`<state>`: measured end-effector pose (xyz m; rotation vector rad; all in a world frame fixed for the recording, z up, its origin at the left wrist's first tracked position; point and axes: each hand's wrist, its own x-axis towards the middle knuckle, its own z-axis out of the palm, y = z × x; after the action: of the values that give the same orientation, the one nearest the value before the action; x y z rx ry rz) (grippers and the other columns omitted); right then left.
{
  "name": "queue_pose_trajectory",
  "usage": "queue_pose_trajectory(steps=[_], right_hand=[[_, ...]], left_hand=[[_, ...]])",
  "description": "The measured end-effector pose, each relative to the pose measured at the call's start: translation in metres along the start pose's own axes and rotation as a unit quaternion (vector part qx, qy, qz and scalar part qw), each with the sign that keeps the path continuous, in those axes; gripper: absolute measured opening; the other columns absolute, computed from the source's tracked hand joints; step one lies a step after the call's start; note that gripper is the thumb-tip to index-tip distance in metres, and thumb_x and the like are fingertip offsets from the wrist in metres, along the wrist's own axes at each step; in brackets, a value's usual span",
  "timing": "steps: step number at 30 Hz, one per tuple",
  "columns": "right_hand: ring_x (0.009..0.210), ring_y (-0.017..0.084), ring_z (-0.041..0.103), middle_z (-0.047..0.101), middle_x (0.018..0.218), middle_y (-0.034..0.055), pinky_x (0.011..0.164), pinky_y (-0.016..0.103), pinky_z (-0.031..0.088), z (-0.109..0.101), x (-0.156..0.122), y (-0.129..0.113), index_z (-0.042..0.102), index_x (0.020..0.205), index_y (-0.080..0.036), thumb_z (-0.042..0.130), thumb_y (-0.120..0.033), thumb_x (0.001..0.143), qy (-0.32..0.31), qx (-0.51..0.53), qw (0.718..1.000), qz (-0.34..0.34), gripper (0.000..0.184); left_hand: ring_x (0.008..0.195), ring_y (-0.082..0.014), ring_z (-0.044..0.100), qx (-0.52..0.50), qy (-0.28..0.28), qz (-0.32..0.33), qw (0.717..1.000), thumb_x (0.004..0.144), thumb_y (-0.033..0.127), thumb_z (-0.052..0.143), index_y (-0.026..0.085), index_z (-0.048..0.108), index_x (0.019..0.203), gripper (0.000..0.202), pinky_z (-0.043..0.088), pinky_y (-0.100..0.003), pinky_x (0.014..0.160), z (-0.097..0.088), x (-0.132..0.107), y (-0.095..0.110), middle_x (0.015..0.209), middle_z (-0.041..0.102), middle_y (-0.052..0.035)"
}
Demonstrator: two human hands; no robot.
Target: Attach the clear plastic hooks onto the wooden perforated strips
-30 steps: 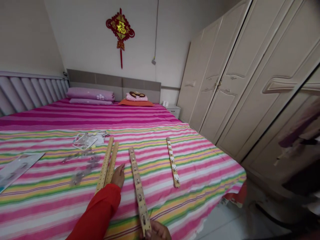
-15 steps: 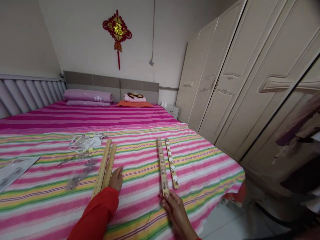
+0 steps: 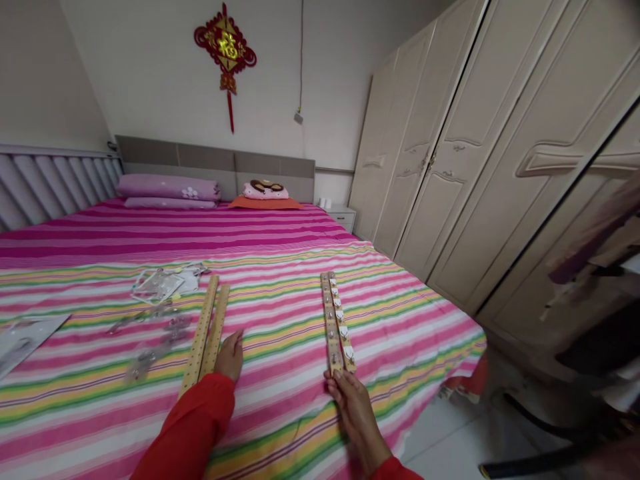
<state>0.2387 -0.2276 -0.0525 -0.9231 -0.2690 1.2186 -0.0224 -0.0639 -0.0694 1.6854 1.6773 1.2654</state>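
Between the thumb and fingers of my right hand is the near end of a wooden strip with clear hooks spaced along it. Close against its right side lies a wooden strip with white hooks. My left hand rests on the striped bedspread, open, fingers pointing forward and nothing visible in it. Just left of that hand lie two bare wooden strips dotted with small holes, a longer strip and a shorter strip. The near ends of both are hidden by my red sleeve.
Loose clear hooks are scattered left of the bare strips. Behind them lie plastic packets, and another packet is at the left edge. The bed's right edge drops to a tiled floor beside a wardrobe.
The clear-hook strip has shifted right with my right hand, closing its gap to the white-hook strip. My left hand stays beside the bare strips. The view has shifted slightly.
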Motion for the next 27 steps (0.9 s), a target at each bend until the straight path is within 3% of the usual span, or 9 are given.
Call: queue_pose_trajectory(steps=[5,16,27], right_hand=[[0.066,0.016,0.070,0.073,0.073,0.0073,0.067,0.021,0.058,-0.003,-0.002,0.001,0.069,0.072,-0.010,0.086,-0.028,0.052,0.024,0.002,1.000,0.009,0.032],[0.067,0.018,0.071,0.070,0.064,0.0042,0.068,0.022,0.059,-0.001,-0.002,-0.010,0.063,0.071,-0.011,0.086,-0.027,0.052,0.050,-0.040,0.998,-0.020,0.034],[0.062,0.021,0.071,0.070,0.061,0.0046,0.062,0.024,0.060,-0.024,0.007,-0.036,0.061,0.067,-0.011,0.087,-0.025,0.047,0.045,-0.085,0.995,-0.028,0.036]], left_hand=[[0.103,-0.0219,0.060,-0.008,0.002,0.000,1.000,0.075,0.022,0.042,0.020,0.065,0.100,0.034,0.044,-0.038,0.100,0.000,-0.001,0.001,0.103,0.067,-0.0074],[0.105,-0.0228,0.059,-0.004,-0.006,0.005,1.000,0.075,0.023,0.041,0.016,0.065,0.101,0.036,0.043,-0.039,0.101,0.000,0.000,0.000,0.107,0.066,-0.0105],[0.105,-0.0220,0.059,-0.016,-0.002,0.010,1.000,0.075,0.021,0.042,0.016,0.064,0.103,0.036,0.043,-0.039,0.100,0.002,-0.001,-0.005,0.108,0.065,-0.0099]])
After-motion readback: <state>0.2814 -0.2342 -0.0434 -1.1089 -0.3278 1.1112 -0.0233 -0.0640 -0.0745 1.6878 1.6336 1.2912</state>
